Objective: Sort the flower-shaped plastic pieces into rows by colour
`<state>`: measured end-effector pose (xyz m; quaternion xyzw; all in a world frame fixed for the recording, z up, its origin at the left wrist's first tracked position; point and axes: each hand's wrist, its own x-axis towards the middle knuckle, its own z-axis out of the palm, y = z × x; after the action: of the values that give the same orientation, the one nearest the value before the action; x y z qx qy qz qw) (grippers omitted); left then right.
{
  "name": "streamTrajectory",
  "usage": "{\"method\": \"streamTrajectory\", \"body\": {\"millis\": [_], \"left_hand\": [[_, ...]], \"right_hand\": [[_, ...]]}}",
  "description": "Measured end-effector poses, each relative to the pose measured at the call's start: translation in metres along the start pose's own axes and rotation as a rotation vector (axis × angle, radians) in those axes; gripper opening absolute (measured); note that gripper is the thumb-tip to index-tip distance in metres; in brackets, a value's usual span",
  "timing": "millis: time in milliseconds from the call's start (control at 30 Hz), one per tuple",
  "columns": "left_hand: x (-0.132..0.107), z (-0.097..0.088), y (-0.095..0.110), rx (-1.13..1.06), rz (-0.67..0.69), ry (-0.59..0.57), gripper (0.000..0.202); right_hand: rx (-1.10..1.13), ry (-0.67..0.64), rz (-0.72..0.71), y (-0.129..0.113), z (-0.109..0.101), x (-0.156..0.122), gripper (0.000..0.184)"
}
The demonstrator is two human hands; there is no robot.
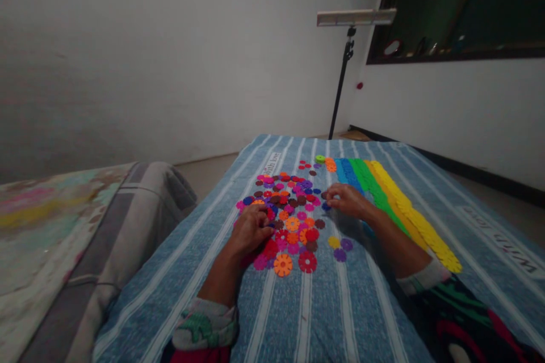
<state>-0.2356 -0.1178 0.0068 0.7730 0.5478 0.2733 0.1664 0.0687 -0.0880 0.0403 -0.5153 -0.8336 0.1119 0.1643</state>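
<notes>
A loose pile of notched plastic snowflake discs [292, 223] in red, pink, orange, purple, brown and blue lies on the striped cloth. My left hand [251, 230] rests over the pile's left side, fingers curled in; a bit of blue shows by its thumb tip, but what it holds is unclear. At the pile's right edge, my right hand [349, 202] pinches a dark blue disc [326, 206], with a brown disc [324, 195] close to the fingertips. Rows of overlapping discs sorted by colour run along the right: blue [349, 173], green [369, 181] and yellow [419, 224].
A short orange stack [331, 165] and a light green stack [320, 159] sit at the far end. Purple discs [340, 254] and a yellow disc [334, 242] lie apart, nearer me. A draped surface [145, 227] stands left; a light stand [339, 88] rises behind the table.
</notes>
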Motion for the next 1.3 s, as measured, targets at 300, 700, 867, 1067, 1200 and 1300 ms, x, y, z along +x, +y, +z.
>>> {"method": "streamTrajectory", "body": {"millis": [300, 700, 867, 1067, 1200, 1300], "left_hand": [[0.003, 0.003, -0.005, -0.067, 0.131, 0.071, 0.019], [0.003, 0.001, 0.002, -0.009, 0.193, 0.069, 0.037], [0.002, 0.001, 0.002, -0.016, 0.166, 0.081, 0.03], [-0.001, 0.004, 0.0, -0.07, 0.111, 0.148, 0.021], [-0.002, 0.007, -0.001, -0.102, 0.098, 0.174, 0.018], [-0.002, 0.009, 0.0, -0.116, 0.084, 0.185, 0.017]], "right_hand": [[-0.179, -0.053, 0.184, 0.06, -0.014, -0.02, 0.017], [-0.291, -0.084, 0.2, 0.07, -0.003, -0.018, 0.018], [-0.304, -0.082, 0.138, 0.063, -0.003, -0.018, 0.022], [-0.304, -0.104, 0.065, 0.054, 0.003, -0.018, 0.018], [-0.293, -0.095, 0.073, 0.053, 0.002, -0.021, 0.019], [-0.252, -0.083, 0.053, 0.045, 0.0, -0.022, 0.018]]}}
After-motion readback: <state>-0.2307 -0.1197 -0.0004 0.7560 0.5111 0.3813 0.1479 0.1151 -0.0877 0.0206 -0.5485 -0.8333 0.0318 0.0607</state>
